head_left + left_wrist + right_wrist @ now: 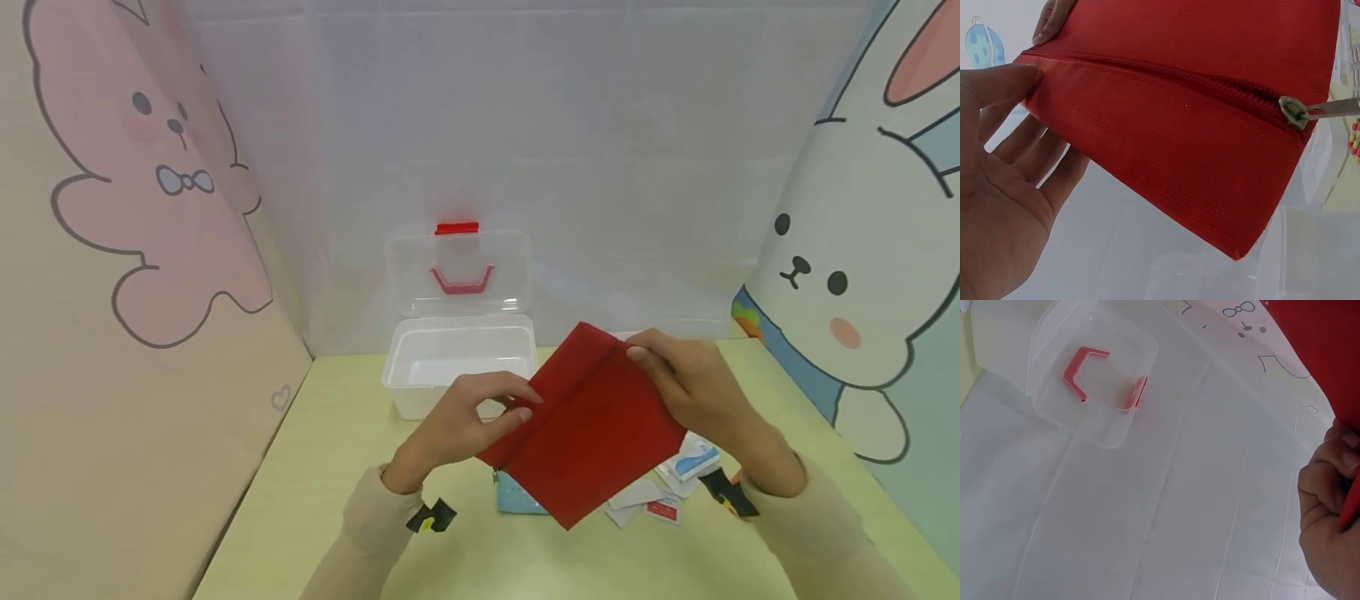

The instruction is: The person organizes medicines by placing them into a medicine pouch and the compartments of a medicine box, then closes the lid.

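Both hands hold up a flat red zippered pouch [592,433], tilted above the table. My left hand [465,421] pinches its left edge; in the left wrist view, one digit lies on the front while other fingers pass behind. Up at the top right corner my right hand [686,387] grips the pouch, thumb on the near side. A zipper runs along one long side, with a metal zipper pull [1297,112] near one end and a narrow gap beside it. In the right wrist view, curled fingers [1325,478] hold the red fabric.
Behind stands a clear plastic box [461,358], its lid [408,271] raised, with a red handle [462,287]. Partly under the pouch lie a light-blue item [517,496], small white packets [636,493], a red-and-white packet [665,507] and a blue-and-white pack [693,458]. Printed curtains flank the table.
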`<action>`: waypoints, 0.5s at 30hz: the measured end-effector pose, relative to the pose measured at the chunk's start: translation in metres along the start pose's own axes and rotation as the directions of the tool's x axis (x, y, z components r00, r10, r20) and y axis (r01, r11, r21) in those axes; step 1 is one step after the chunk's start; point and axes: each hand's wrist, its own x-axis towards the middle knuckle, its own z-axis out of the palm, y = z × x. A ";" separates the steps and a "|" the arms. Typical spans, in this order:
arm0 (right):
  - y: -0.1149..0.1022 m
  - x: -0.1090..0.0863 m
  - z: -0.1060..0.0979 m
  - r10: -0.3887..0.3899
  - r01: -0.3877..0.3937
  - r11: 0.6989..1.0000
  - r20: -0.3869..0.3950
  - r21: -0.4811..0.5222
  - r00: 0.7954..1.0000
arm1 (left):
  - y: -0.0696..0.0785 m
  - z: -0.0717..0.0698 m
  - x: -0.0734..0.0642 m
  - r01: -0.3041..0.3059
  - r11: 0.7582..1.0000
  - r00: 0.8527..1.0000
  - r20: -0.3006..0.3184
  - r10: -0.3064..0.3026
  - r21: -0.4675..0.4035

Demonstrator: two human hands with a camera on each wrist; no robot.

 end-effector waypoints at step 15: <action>-0.006 0.005 0.005 0.010 -0.014 0.999 0.104 0.038 0.995 | 0.008 0.012 0.001 0.086 0.996 0.994 0.058 -0.088 0.029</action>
